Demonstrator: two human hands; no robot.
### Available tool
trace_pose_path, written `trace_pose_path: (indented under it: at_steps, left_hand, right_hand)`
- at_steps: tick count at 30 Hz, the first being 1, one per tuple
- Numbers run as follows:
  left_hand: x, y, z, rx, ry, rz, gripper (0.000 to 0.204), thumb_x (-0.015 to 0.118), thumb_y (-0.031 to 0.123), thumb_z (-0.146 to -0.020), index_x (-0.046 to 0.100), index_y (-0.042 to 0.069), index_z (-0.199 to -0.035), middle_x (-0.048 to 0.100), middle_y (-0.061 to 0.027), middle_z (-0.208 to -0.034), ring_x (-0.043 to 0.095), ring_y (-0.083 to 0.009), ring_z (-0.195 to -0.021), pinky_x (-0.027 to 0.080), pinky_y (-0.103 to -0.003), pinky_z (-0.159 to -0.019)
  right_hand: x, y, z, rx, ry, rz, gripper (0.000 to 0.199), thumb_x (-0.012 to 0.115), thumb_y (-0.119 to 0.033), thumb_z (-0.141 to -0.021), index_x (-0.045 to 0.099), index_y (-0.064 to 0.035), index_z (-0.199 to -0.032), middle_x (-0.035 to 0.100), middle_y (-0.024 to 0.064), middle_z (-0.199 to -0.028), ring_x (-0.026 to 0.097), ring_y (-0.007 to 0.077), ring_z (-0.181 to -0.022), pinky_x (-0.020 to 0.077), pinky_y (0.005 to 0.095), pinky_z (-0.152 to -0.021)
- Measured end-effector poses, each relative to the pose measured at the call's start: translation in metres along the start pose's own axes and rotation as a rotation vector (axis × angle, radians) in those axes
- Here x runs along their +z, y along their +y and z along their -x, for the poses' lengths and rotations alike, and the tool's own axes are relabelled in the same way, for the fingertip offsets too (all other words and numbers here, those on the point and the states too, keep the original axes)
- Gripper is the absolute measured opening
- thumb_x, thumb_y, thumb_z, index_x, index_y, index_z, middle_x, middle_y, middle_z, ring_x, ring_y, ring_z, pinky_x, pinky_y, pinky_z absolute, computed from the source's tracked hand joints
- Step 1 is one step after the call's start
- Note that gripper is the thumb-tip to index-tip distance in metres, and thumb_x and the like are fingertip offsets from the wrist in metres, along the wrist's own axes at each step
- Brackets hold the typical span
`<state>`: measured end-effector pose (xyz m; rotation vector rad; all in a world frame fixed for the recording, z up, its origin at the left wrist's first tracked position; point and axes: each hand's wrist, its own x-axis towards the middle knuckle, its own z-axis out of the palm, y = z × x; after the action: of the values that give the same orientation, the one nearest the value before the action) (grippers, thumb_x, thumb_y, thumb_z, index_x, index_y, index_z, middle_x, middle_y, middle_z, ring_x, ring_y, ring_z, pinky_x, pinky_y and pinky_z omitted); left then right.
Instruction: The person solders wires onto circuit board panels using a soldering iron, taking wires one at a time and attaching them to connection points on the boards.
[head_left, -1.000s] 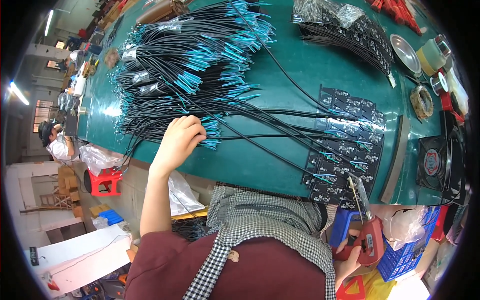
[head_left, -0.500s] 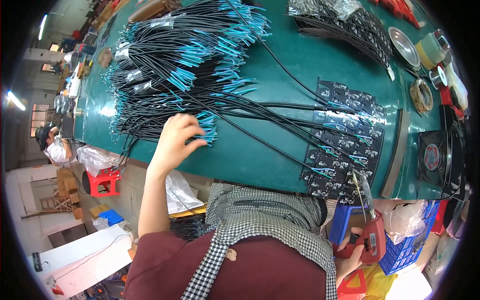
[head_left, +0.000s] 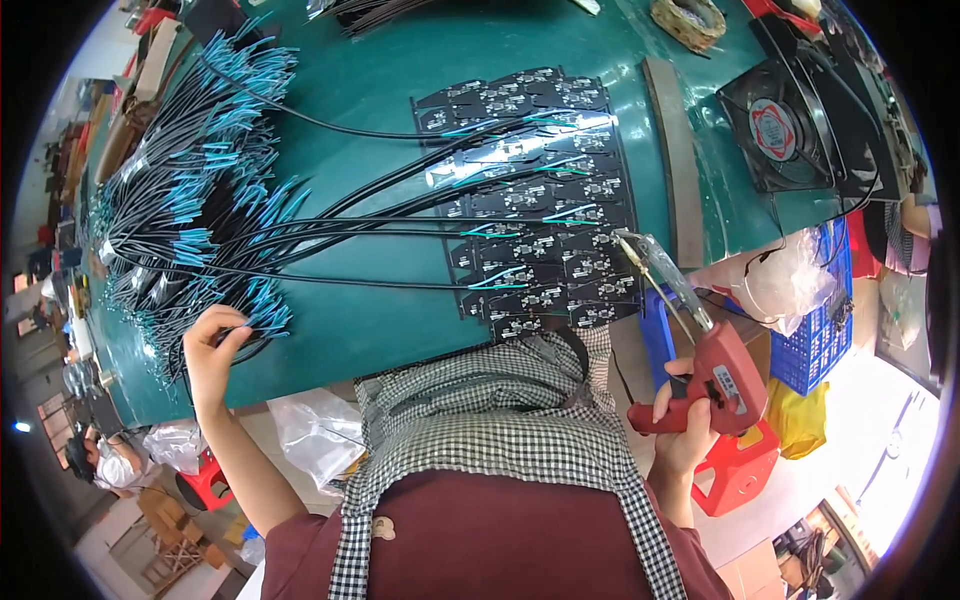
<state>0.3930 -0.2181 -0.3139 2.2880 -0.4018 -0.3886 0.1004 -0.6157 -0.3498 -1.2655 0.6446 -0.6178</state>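
My left hand point(head_left: 212, 352) is at the lower edge of a big heap of black cables point(head_left: 180, 190) with blue and white stripped ends. Its thumb and fingers are closed on what looks like a black cable, partly hidden. My right hand point(head_left: 688, 420) grips a red soldering gun point(head_left: 728, 380) by its handle. The gun's long metal tip points up and left, near the lower right corner of a black circuit board panel point(head_left: 590, 265). Several cables run from the heap to this panel, their blue, white and green wire ends lying on its boards.
A grey bar point(head_left: 672, 160) lies right of the panel, and a black fan point(head_left: 775, 130) stands beyond it. A roll of tape point(head_left: 690, 22) sits at the far right of the green table point(head_left: 370, 340). Below the edge are a blue crate point(head_left: 815, 345) and a red stool point(head_left: 738, 470).
My view has swung right, so the table and panel appear further left. My left hand has closed at the heap's lower edge. The soldering gun has come up nearer the panel.
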Motion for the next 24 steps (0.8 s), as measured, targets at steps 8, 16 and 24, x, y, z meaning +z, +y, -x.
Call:
trace_pose_path:
  at_steps: [8, 16, 24]
  left_hand:
    - [0.071, 0.105, -0.031, 0.482, 0.104, 0.123, 0.007, 0.069, 0.001, -0.071, 0.063, 0.002, -0.075, 0.054, -0.0037, -0.067, 0.049, -0.0132, -0.058, 0.038, -0.024, -0.052]
    - [0.205, 0.115, -0.013, 1.042, -0.080, -0.241, 0.032, 0.063, 0.006, -0.060, 0.064, -0.001, -0.092, 0.056, -0.0046, -0.083, 0.053, -0.0140, -0.065, 0.042, -0.023, -0.046]
    - [0.201, 0.112, -0.018, 1.083, -0.112, -0.365, 0.040, 0.061, 0.010, -0.059, 0.066, 0.005, -0.098, 0.054, -0.0005, -0.080, 0.048, -0.0114, -0.062, 0.038, -0.020, -0.043]
  right_hand:
    - [-0.005, 0.004, 0.002, 0.004, 0.030, 0.029, 0.060, 0.057, -0.037, -0.087, 0.036, 0.0039, -0.124, 0.055, 0.0209, -0.101, 0.048, 0.0145, -0.050, 0.0388, 0.0220, -0.043]
    - [-0.020, -0.009, 0.046, 0.434, -0.131, -0.001, 0.076, 0.071, -0.046, -0.074, 0.039, -0.0009, -0.126, 0.059, 0.0134, -0.103, 0.054, 0.0149, -0.060, 0.0455, 0.0272, -0.052]
    - [-0.025, 0.001, 0.044, 0.450, -0.272, -0.130, 0.068, 0.071, -0.031, -0.078, 0.037, 0.0001, -0.128, 0.059, 0.0145, -0.108, 0.052, 0.0091, -0.066, 0.0430, 0.0211, -0.056]
